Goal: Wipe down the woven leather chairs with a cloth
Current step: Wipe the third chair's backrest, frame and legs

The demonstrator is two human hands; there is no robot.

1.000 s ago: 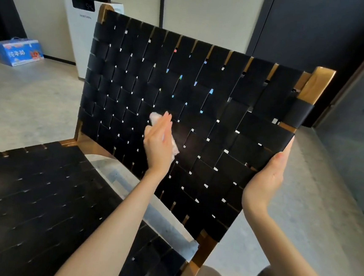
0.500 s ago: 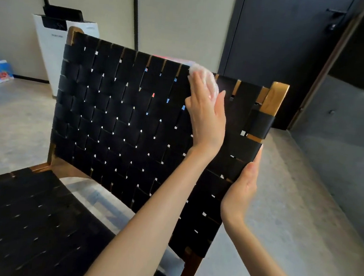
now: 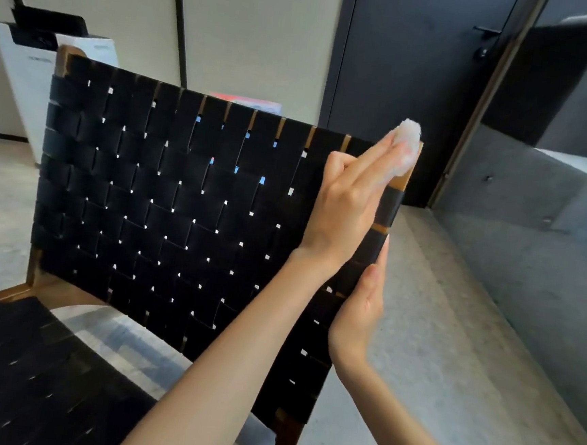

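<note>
Currently, L hand (image 3: 348,206) at upper right of frame, fingers straight, presses white cloth (image 3: 408,140) onto top right corner of chair (image 3: 167,193) back. R hand (image 3: 358,316) below clamps back's side edge, thumb in front, fingers hidden.

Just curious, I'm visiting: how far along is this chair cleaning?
Done: the backrest got passes across its middle and top a moment ago. In hand: the left hand presses the cloth on the top right corner while the right hand holds the edge. Likely left: the seat, not seen wiped.
</note>
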